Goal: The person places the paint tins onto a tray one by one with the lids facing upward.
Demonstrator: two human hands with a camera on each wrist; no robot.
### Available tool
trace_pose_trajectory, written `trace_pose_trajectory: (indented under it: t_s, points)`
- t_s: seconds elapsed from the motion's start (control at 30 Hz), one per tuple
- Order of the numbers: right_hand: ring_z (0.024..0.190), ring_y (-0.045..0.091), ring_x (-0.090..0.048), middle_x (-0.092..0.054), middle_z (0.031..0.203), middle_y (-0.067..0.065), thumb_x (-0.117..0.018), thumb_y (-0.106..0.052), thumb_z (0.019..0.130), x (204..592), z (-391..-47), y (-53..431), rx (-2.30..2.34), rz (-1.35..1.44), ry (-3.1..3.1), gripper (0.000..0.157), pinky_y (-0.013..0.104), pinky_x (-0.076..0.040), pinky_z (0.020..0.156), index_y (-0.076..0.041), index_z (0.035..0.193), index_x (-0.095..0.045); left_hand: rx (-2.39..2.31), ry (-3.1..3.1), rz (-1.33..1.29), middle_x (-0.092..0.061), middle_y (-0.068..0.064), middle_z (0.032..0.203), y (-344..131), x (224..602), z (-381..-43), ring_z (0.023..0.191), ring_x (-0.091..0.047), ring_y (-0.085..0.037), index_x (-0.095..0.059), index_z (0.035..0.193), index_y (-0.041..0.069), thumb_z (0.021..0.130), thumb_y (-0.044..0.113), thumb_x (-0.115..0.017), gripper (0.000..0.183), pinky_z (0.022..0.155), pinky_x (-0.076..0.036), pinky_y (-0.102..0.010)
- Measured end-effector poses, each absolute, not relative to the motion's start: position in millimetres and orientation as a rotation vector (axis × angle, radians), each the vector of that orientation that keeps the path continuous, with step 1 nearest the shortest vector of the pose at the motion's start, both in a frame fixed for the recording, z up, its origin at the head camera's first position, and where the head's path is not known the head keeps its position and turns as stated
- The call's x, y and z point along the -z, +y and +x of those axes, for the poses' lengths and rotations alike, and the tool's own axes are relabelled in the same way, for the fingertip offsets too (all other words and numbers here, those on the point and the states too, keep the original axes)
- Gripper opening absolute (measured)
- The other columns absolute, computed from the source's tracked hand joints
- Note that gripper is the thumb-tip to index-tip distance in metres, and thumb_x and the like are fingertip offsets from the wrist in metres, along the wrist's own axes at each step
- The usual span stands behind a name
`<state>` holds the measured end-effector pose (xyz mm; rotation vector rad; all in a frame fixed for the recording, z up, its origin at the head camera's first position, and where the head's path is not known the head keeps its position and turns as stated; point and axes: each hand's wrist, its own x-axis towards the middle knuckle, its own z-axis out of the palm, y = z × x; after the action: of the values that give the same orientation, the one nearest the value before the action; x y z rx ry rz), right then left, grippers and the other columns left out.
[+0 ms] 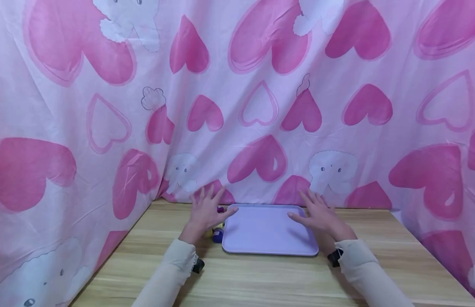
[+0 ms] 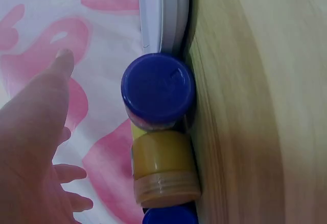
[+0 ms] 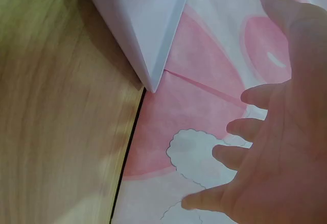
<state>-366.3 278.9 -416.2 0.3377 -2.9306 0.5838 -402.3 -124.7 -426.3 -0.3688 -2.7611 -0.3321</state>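
Note:
A light purple tray (image 1: 269, 230) lies on the wooden table. In the head view my left hand (image 1: 206, 212) hovers over its left side with fingers spread, holding nothing. Under that hand, beside the tray, stand several small jars: one with a dark blue lid (image 2: 158, 88) and a yellow one (image 2: 166, 168) show in the left wrist view, another blue top (image 2: 171, 216) at the lower edge. My right hand (image 1: 322, 216), fingers also spread and holding nothing, is above the tray's right side. The right wrist view shows that hand apart from the tray's corner.
The wooden table (image 1: 260, 281) stretches around the tray to the front and both sides. A pink curtain (image 1: 237, 128) printed with hearts and white fluffy figures hangs behind the table and along its left and right sides. Dark straps sit at both wrists.

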Motion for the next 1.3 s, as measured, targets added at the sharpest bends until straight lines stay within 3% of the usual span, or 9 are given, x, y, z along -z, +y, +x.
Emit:
trace_pose_trajectory:
  t_s: [0.27,0.4,0.57,0.77,0.87,0.93,1.07,1.3]
  points:
    - [0.162,0.062,-0.006,-0.013,0.181,0.023,-0.062,-0.064,0.103,421.7,-363.1,289.2,-0.697,0.372,-2.9,0.099,0.082,-0.017,0.123,-0.012,0.174,-0.019,0.444,-2.714,-0.392,-0.039,-0.018,0.174,-116.4,429.6,-402.7,0.162,-0.028,-0.054,-0.039,0.169,0.024,0.096,0.076,-0.06,0.092,0.128,-0.017,-0.079]
    - [0.162,0.056,-0.022,-0.025,0.177,0.025,-0.065,-0.051,0.106,422.0,-365.9,289.3,-0.722,0.409,-2.88,0.088,0.077,-0.028,0.124,-0.006,0.171,-0.026,0.484,-2.703,-0.386,-0.044,-0.017,0.17,-120.1,432.5,-402.5,0.16,-0.034,-0.048,-0.039,0.169,0.024,0.099,0.068,-0.063,0.086,0.129,-0.025,-0.075]
    - [0.155,0.046,-0.043,-0.045,0.168,0.022,-0.067,-0.035,0.107,423.2,-367.7,289.2,-0.746,0.4,-2.902,0.072,0.069,-0.042,0.121,-0.01,0.168,-0.038,0.512,-2.686,-0.393,-0.052,-0.017,0.164,-130.4,434.8,-407.1,0.152,-0.049,-0.042,-0.044,0.166,0.016,0.103,0.053,-0.066,0.076,0.124,-0.042,-0.065]
    - [0.123,0.033,-0.069,-0.067,0.145,0.018,-0.07,-0.019,0.106,428.9,-368.3,290.1,-0.865,0.387,-2.95,0.054,0.057,-0.061,0.104,-0.008,0.156,-0.053,0.574,-2.736,-0.391,-0.07,-0.018,0.143,-138.9,436.6,-409.7,0.124,-0.07,-0.035,-0.064,0.147,0.006,0.107,0.032,-0.066,0.048,0.106,-0.059,-0.057]
    - [0.112,0.029,-0.071,-0.072,0.133,0.017,-0.072,-0.014,0.104,432.5,-366.9,290.0,-0.874,0.375,-2.973,0.049,0.051,-0.066,0.096,-0.003,0.15,-0.059,0.589,-2.777,-0.397,-0.076,-0.015,0.129,-140.5,439.5,-409.9,0.104,-0.073,-0.026,-0.072,0.136,0.005,0.106,0.023,-0.065,0.035,0.096,-0.063,-0.052]
    - [0.111,0.029,-0.072,-0.073,0.129,0.019,-0.072,-0.011,0.103,434.0,-366.5,289.8,-0.847,0.39,-2.978,0.048,0.05,-0.067,0.092,0.002,0.147,-0.06,0.584,-2.789,-0.401,-0.078,-0.013,0.126,-141.1,440.6,-410.1,0.098,-0.071,-0.024,-0.074,0.134,0.006,0.105,0.019,-0.065,0.032,0.094,-0.063,-0.051]
    - [0.108,0.03,-0.072,-0.074,0.123,0.018,-0.072,-0.006,0.102,434.1,-368.3,289.6,-0.82,0.384,-2.989,0.044,0.049,-0.067,0.091,0.005,0.143,-0.063,0.601,-2.81,-0.413,-0.077,-0.012,0.128,-143.8,440.8,-412.8,0.099,-0.069,-0.022,-0.074,0.136,0.007,0.104,0.014,-0.065,0.034,0.099,-0.061,-0.051]
    - [0.09,0.022,-0.066,-0.071,0.096,0.008,-0.069,-0.001,0.101,437.1,-374.5,294.6,-0.803,0.464,-2.975,0.007,0.038,-0.065,0.079,-0.002,0.107,-0.072,0.602,-2.859,-0.413,-0.076,-0.014,0.127,-142.4,442.0,-420.4,0.101,-0.069,-0.023,-0.072,0.138,0.007,0.106,0.02,-0.066,0.035,0.103,-0.06,-0.051]
